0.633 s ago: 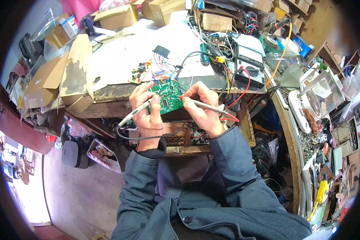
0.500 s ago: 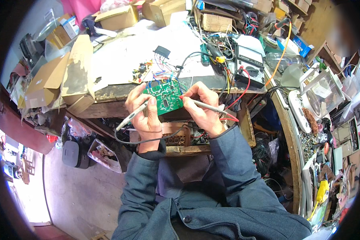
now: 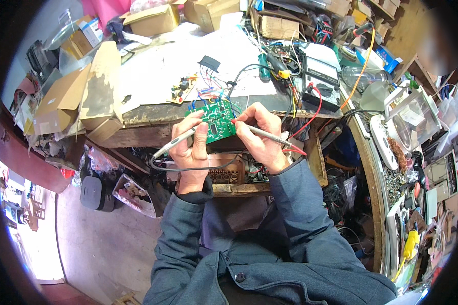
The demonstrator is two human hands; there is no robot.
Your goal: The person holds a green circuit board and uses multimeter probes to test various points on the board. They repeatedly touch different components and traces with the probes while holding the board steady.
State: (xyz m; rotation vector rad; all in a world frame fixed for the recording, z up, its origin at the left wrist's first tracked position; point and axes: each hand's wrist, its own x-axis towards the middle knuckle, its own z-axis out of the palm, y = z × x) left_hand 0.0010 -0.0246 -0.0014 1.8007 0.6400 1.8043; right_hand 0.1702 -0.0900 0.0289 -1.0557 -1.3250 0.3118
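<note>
A green circuit board (image 3: 223,120) is tilted at the bench's front edge, with coloured wires on its far side. My left hand (image 3: 190,152) grips the board's left edge, thumb on top. The same hand also holds a grey test probe (image 3: 169,146), whose black cable loops below the wrist. In my right hand (image 3: 262,140) is a second grey probe (image 3: 270,135), pinched close to its red tip, which is at the board's right edge. Whether the tip touches the board I cannot tell. Its red lead runs toward a multimeter (image 3: 320,76) on the right.
A black connector block (image 3: 209,63) and a small component board (image 3: 182,90) lie on white paper. Screwdrivers (image 3: 264,68) and tangled wires are beside the multimeter. Cardboard boxes (image 3: 101,86) stand left. An open drawer (image 3: 241,189) with parts is under the board.
My left hand and the board have shifted slightly to the right. The right hand keeps its pinch on the probe, almost in the same place. The whole view has moved a little.
</note>
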